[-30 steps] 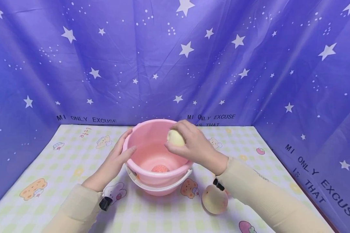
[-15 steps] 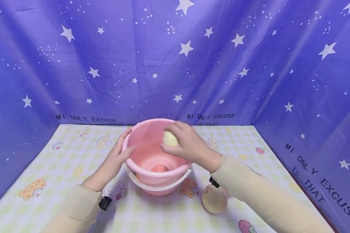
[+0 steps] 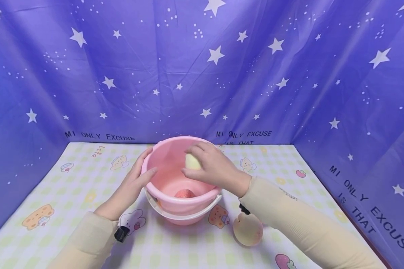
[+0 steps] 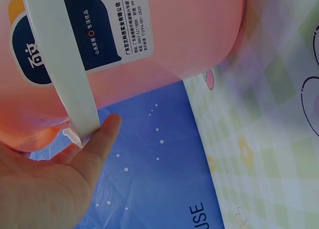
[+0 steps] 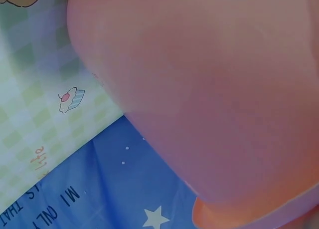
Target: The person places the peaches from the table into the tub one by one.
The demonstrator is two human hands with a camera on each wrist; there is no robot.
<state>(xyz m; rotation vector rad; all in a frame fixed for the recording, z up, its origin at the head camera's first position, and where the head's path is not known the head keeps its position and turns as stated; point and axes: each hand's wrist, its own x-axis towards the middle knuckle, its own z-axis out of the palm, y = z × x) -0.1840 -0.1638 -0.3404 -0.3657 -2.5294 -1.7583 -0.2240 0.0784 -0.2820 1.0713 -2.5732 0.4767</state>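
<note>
A pink bucket (image 3: pixel 178 203) with a white handle (image 3: pixel 185 218) stands mid-table in the head view. My left hand (image 3: pixel 131 188) grips its left rim, thumb over the edge; in the left wrist view the thumb lies beside the white handle (image 4: pixel 70 74). Over the bucket's mouth, my right hand (image 3: pixel 213 168) holds a pale yellow round fruit (image 3: pixel 192 161), its kind partly hidden by the fingers. A red, speckled, strawberry-like piece (image 3: pixel 185 193) lies at the bucket's bottom. The right wrist view shows mostly the bucket's pink wall (image 5: pixel 199 89), with the hand nearly out of sight.
A yellowish, pink-blushed peach-like fruit (image 3: pixel 248 232) sits on the table to the bucket's right, partly under my right sleeve (image 3: pixel 282 213). The checked tablecloth (image 3: pixel 77 246) has cartoon prints. Blue star-patterned curtains (image 3: pixel 175 67) close off the back and sides.
My right hand has moved left and slightly inward over the bucket, carrying the pale yellow fruit. My left hand stays on the rim.
</note>
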